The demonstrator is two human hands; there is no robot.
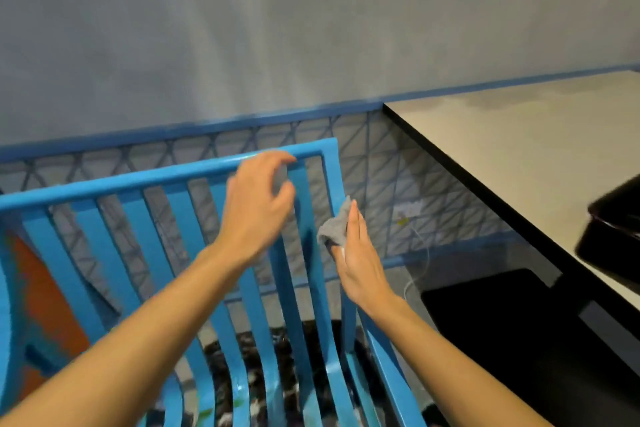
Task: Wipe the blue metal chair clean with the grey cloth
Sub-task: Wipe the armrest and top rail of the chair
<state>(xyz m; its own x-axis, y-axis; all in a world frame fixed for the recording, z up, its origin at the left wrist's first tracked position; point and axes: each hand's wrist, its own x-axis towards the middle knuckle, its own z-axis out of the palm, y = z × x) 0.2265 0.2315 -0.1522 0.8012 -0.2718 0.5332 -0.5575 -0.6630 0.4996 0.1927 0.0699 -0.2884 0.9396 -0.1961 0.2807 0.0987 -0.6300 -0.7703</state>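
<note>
The blue metal chair [152, 218] fills the lower left, its slatted back facing me and its top rail slanting up to the right. My left hand [256, 208] hovers in front of the upper slats near the top rail, fingers loosely curled and holding nothing. My right hand [360, 256] presses the crumpled grey cloth [334, 227] against the chair's right upright post, fingers straight along the post. Part of the cloth is hidden behind my palm.
A pale table [519, 156] with a dark edge stands to the right, a black object [613, 229] on its near corner. A grey wall with a blue stripe [207, 128] and patterned tiles lies behind the chair. A white cable [420, 263] hangs by the wall.
</note>
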